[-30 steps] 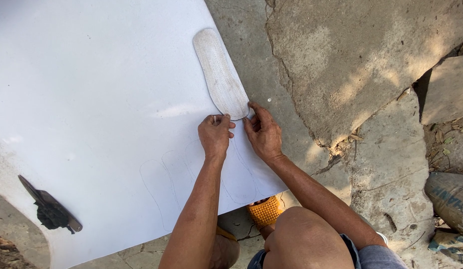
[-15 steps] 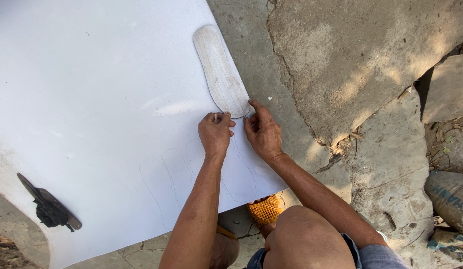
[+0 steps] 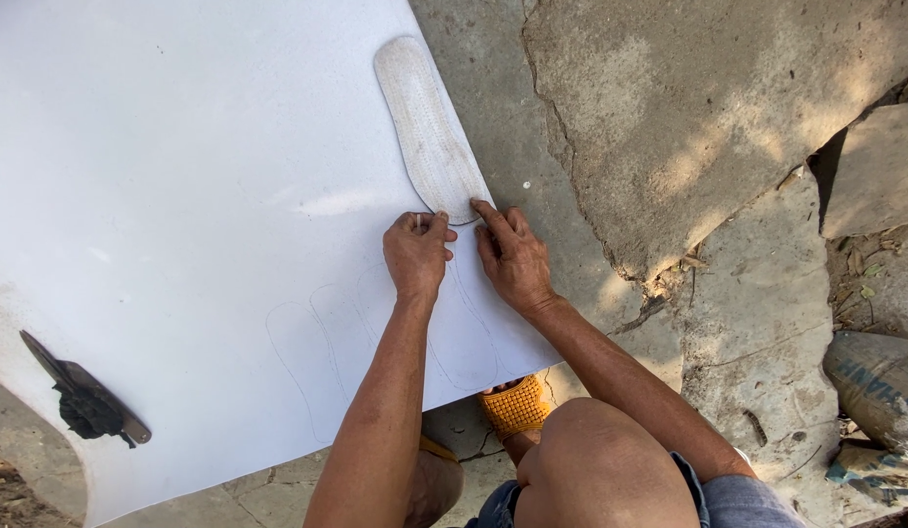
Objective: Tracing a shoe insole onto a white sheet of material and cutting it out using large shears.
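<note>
Insole template [image 3: 427, 132]: pale, long, flat on the white sheet, just above both hands; near the sheet's right edge.
Template axis: long axis runs from the hands up and a bit left; rounded narrow end far from the hands, wider end right at the fingertips.
Left hand [image 3: 415, 254]: fingers curled tight together, thumb and forefinger pinched at the template's near edge; looks to hold sth thin there, too small to tell what. Knuckles up, wrist toward the body.
Right hand [image 3: 515, 259]: flat-ish, fingers loosely together, forefinger stretched out w/ its tip pressing the template's near right corner. Palm rests on the sheet. Holds nothing.
Hands vs each other: side by side, close, not touching; narrow gap btwn them.
White sheet [image 3: 180, 196]: big, smooth, under both hands and forearms; spreads far left of the left hand. Right edge runs just beyond the right hand.
Traced outlines [image 3: 307, 362]: faint insole shapes drawn on the sheet, below the left hand, alongside and between the forearms; long axes approx. parallel to the template.
Dark tool [image 3: 83, 396]: lies on the sheet well left of and below the left hand, near the sheet's lower left edge; kind unclear.
Orange sandal [image 3: 515, 406]: below the hands, at the sheet's lower edge, btwn the forearms.
Ground [image 3: 728, 147]: cracked concrete, right of the right hand.
</note>
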